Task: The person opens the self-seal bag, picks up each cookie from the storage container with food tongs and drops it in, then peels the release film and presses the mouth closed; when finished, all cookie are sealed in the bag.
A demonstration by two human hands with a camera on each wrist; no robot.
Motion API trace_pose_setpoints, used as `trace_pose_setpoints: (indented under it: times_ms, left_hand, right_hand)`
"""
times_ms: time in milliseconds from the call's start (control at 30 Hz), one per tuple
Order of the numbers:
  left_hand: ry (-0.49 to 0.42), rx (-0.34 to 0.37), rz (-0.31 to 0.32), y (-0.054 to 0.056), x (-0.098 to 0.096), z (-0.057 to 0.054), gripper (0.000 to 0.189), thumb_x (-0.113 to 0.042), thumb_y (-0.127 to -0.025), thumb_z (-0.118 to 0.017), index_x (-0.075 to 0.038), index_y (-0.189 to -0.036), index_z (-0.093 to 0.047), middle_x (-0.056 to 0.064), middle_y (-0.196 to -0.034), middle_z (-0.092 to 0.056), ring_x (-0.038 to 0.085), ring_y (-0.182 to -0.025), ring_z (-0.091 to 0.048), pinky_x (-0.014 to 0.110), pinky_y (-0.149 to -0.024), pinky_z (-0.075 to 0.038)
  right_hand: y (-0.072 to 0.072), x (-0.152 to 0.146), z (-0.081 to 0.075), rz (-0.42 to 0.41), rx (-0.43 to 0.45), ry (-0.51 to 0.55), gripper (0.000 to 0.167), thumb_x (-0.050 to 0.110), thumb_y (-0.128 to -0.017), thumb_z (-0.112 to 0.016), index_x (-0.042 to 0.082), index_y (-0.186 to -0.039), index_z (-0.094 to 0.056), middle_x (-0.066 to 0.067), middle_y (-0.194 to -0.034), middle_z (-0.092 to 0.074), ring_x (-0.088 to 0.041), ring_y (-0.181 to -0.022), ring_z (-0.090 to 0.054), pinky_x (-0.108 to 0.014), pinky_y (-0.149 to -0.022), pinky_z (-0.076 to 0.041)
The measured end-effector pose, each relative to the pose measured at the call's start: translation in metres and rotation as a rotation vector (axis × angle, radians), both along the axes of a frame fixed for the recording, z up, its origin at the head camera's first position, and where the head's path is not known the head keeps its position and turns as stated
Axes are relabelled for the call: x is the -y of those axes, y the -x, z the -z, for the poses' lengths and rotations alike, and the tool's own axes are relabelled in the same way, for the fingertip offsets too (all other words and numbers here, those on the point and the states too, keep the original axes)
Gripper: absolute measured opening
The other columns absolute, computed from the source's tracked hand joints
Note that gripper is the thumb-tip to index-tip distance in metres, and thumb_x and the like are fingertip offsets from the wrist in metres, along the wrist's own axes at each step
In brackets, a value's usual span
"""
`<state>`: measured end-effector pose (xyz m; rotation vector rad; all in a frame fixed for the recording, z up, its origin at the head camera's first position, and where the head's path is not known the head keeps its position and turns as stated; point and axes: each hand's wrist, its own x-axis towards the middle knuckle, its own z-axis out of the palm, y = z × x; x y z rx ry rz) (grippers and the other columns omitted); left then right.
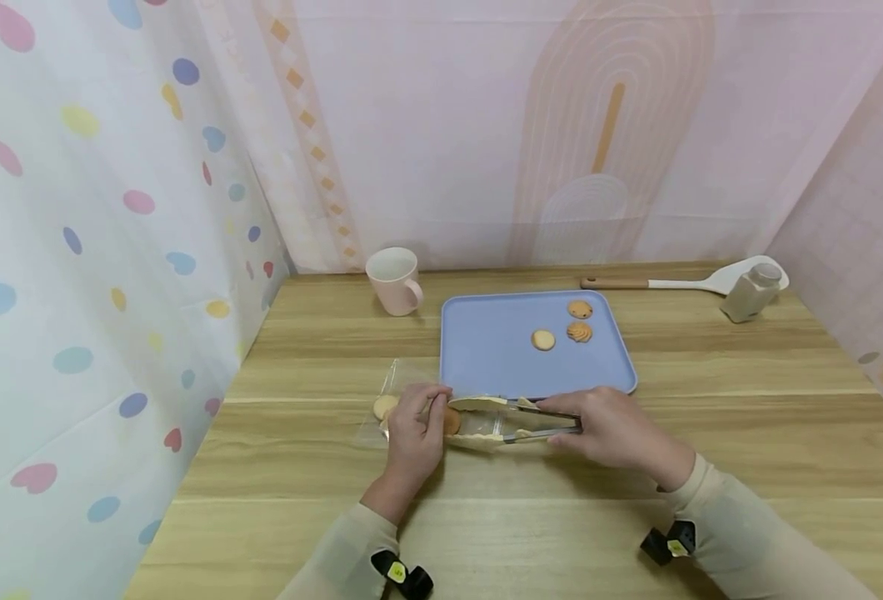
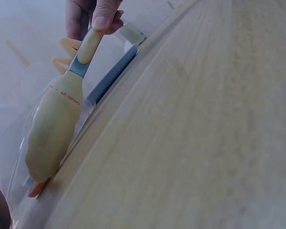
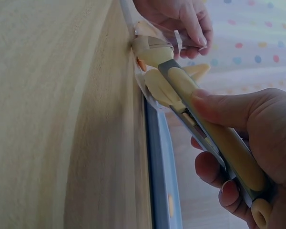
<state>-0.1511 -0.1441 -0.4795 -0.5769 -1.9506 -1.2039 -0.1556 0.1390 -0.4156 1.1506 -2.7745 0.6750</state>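
head view first: pinching the clear bag [image 1: 479, 423] with the left hand [image 1: 416, 427], just below centre, and clasping the yellow-padded tongs [image 1: 479, 403] in the right hand [image 1: 611, 429], a little further right! holding those tongs at the bag's right end, with tips apart and a brown biscuit [image 1: 452, 421] showing between; impossible to say whether touching it. spotting a pale biscuit [image 1: 384, 407] in the bag's left end. just above, a blue tray [image 1: 486, 350] with three more biscuits [image 1: 543, 339] in its right half; at upper centre-left a pink mug [image 1: 395, 285]; at upper right a spatula [image 1: 681, 285] and a small jar [image 1: 752, 292]. over to left wrist: catching only a sliver of left hand at the left edge, too little for judging its grip from here; tongs slanting from top left-centre to lower left. now right wrist: thumb along the tongs at lower right, fingers curled beneath; pinching the bag's edge at top, between left thumb and fingers; tong pads clearly apart at upper centre.
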Motion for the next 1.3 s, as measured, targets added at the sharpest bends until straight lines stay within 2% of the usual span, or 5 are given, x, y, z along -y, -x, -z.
trace_pose_setpoints:
  times_ms: [533, 733, 967, 1200, 1300]
  left_hand:
    - [0.014, 0.037, -0.018, -0.001, 0.002, 0.001, 0.012, 0.006, -0.09, -0.058, 0.001, -0.095, -0.068, 0.01, -0.089, -0.066, 0.025, -0.086, -0.063, 0.025, -0.08, -0.049]
    - [0.003, 0.021, -0.033, -0.003, 0.002, -0.003, 0.015, 0.011, -0.087, -0.06, 0.0, -0.093, -0.068, 0.012, -0.089, -0.067, 0.026, -0.085, -0.063, 0.023, -0.08, -0.048]
    - [-0.006, -0.007, -0.022, -0.008, -0.002, -0.014, 0.017, 0.021, -0.08, -0.059, 0.007, -0.088, -0.066, 0.018, -0.084, -0.066, 0.032, -0.079, -0.061, 0.027, -0.075, -0.049]
    - [0.005, 0.007, -0.013, -0.003, -0.002, -0.007, 0.016, 0.012, -0.085, -0.06, 0.001, -0.094, -0.069, 0.011, -0.088, -0.069, 0.026, -0.083, -0.062, 0.029, -0.076, -0.048]
    - [0.01, 0.008, -0.007, -0.001, 0.0, -0.003, 0.016, 0.008, -0.088, -0.06, -0.002, -0.096, -0.07, 0.008, -0.089, -0.069, 0.024, -0.083, -0.062, 0.028, -0.075, -0.049]
  right_hand:
    - [-0.009, 0.008, 0.002, 0.042, 0.028, 0.032, 0.041, 0.027, -0.082, -0.077, 0.012, -0.119, -0.069, -0.001, -0.111, -0.07, -0.006, -0.079, -0.064, -0.03, -0.068, -0.053]
    - [-0.011, 0.014, 0.0, 0.041, 0.071, 0.093, 0.041, 0.026, -0.082, -0.078, 0.015, -0.12, -0.068, 0.0, -0.107, -0.071, 0.005, -0.041, -0.023, -0.021, -0.045, -0.037]
    - [-0.005, 0.032, 0.006, 0.044, 0.019, 0.09, 0.04, 0.028, -0.083, -0.076, 0.014, -0.121, -0.068, 0.0, -0.113, -0.069, 0.003, -0.054, -0.042, -0.028, -0.07, -0.05]
    - [-0.003, 0.035, 0.008, 0.081, 0.032, 0.095, 0.04, 0.027, -0.083, -0.077, 0.014, -0.12, -0.068, -0.001, -0.114, -0.069, 0.001, -0.051, -0.045, -0.029, -0.07, -0.051]
    - [-0.004, 0.031, 0.007, 0.076, 0.009, 0.101, 0.041, 0.027, -0.082, -0.078, 0.013, -0.119, -0.069, -0.002, -0.113, -0.069, -0.007, -0.076, -0.064, -0.034, -0.079, -0.054]
